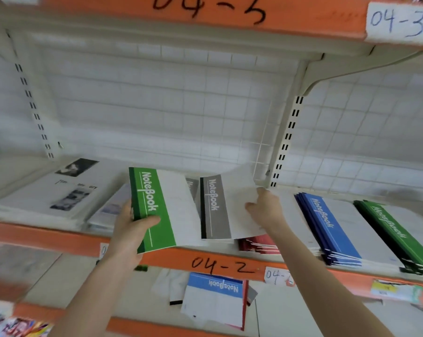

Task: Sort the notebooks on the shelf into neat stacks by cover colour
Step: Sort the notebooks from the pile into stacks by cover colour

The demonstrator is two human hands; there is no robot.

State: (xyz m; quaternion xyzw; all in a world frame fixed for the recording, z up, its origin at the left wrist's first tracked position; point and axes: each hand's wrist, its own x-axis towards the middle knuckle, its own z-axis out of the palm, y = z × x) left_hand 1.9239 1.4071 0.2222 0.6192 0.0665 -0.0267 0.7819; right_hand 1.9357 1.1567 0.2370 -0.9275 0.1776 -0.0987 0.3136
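Two hands are lifting notebooks above the front edge of a shop shelf (229, 263) labelled 04-2.

The left hand (130, 229) is gripping a green notebook (157, 210) by its spine, thumb across the cover and fingers underneath. The right hand (264, 210) is pinching the right edge of a grey notebook (220, 210), which is hovering over a red pile (259, 243) at the shelf's front edge. A blue stack (332, 234) and a green stack (395, 232) are sitting toward the shelf's right end. The sorting looks to be mid-way. The green notebook probably needs carrying right, past the blue stack, and squaring onto the green stack.
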